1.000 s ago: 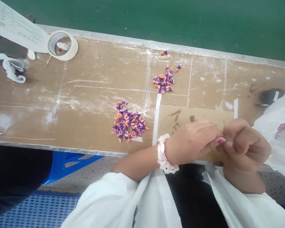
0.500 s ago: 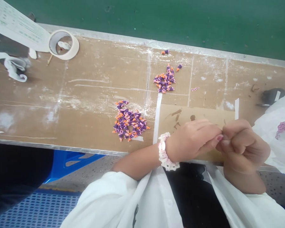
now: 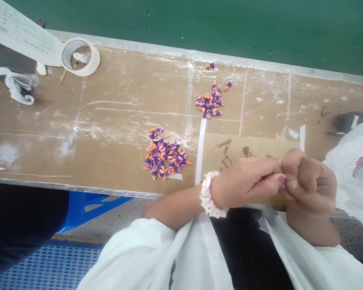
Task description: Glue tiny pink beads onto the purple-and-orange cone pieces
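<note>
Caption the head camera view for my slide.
The left hand and right hand meet at the fingertips above cardboard, beside small purple-orange pieces.

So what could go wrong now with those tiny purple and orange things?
The left hand and right hand pinch something too small to see, above the table's near edge, so it might slip to the floor. The larger pile of purple-and-orange pieces lies close to the scrunchie, so a careless move could knock some pieces.

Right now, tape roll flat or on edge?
Flat: the tape roll lies on the bench, its round hole facing up at the camera, with the bench showing through.
</note>
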`<state>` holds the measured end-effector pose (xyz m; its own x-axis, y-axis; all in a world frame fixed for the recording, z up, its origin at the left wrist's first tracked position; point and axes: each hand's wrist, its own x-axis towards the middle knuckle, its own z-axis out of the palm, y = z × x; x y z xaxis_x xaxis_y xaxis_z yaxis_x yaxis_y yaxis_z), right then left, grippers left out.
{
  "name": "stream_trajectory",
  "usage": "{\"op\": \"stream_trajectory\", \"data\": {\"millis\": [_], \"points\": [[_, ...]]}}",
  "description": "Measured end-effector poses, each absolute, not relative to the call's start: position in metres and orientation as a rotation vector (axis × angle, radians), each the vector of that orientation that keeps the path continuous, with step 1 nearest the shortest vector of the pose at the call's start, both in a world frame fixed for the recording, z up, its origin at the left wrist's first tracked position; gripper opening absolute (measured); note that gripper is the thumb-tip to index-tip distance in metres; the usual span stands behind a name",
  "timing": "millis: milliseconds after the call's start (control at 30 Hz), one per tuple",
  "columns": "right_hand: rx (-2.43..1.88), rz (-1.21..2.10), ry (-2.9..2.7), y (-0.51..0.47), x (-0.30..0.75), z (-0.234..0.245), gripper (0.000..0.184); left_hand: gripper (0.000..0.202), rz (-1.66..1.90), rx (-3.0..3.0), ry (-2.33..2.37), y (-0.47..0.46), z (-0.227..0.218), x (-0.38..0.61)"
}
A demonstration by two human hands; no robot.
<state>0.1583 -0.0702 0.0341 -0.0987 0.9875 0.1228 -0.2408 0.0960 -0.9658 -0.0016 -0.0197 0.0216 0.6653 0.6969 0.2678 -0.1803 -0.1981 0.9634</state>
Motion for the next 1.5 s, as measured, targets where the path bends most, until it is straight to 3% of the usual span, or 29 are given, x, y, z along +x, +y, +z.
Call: {"op": "stream_trajectory", "data": {"millis": [233, 433, 667, 1267, 1500], "points": [[-0.787, 1.451, -1.093, -0.061, 0.154, 0.037, 0.032, 0.025, 0.77, 1.369, 0.43, -0.022, 0.025, 0.0], [-0.882, 1.348, -1.149, -0.067, 0.156, 0.033, 0.03, 0.034, 0.7, 1.234, 0.487, -0.021, 0.026, 0.0], [-0.955, 1.228, -1.234, -0.072, 0.156, 0.033, 0.031, 0.023, 0.696, 1.2, 0.484, -0.02, 0.028, -0.001], [-0.748, 1.499, -1.042, -0.058, 0.152, 0.035, 0.032, 0.023, 0.689, 1.155, 0.454, -0.022, 0.027, -0.001], [-0.897, 1.336, -1.127, -0.067, 0.153, 0.033, 0.03, 0.027, 0.628, 1.02, 0.471, -0.023, 0.029, -0.001]]}}
